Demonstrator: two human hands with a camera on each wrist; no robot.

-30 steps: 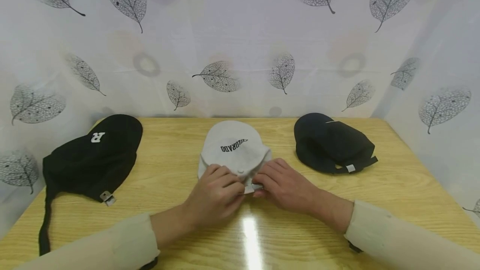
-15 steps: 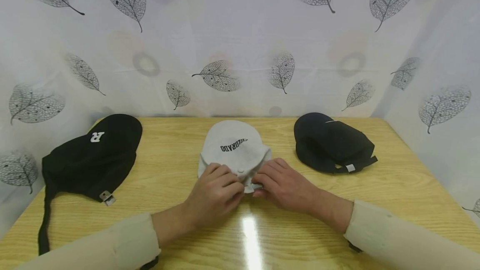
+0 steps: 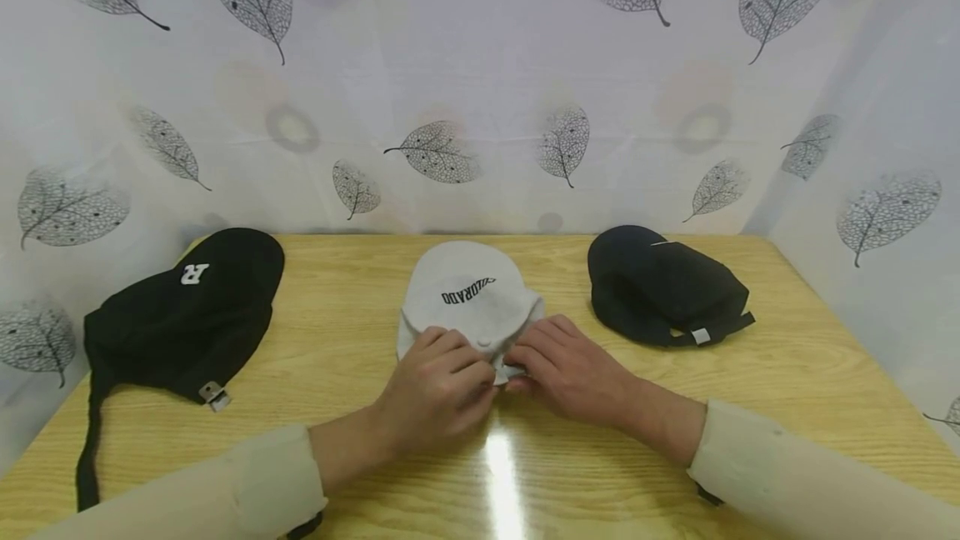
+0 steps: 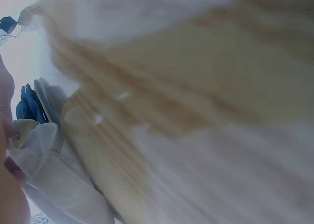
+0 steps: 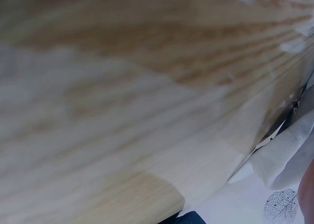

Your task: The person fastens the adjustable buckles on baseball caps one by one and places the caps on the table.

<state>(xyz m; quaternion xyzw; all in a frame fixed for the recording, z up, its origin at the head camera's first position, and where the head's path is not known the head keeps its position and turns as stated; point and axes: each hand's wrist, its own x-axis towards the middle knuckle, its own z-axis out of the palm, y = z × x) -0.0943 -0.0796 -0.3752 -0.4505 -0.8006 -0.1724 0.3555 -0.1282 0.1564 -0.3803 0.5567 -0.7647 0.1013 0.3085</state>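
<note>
Head view: the white cap (image 3: 467, 290) lies on the table (image 3: 337, 298) straight ahead of both hands, its long axis running away from them. At the white cap's near edge, the left hand (image 3: 438, 386) and right hand (image 3: 566, 372) pinch from either side, neither clearly closer. The lettered black cap (image 3: 180, 332) lies well to its left, the dark cap (image 3: 690, 282) nearer, on its right.

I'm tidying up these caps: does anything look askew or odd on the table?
Yes: the black fabric cap with a white letter R, at the left, has its long black fabric strap trailing loose, apart from its small silvery metal buckle. It looks unfastened. I see no spill or damage.
</note>
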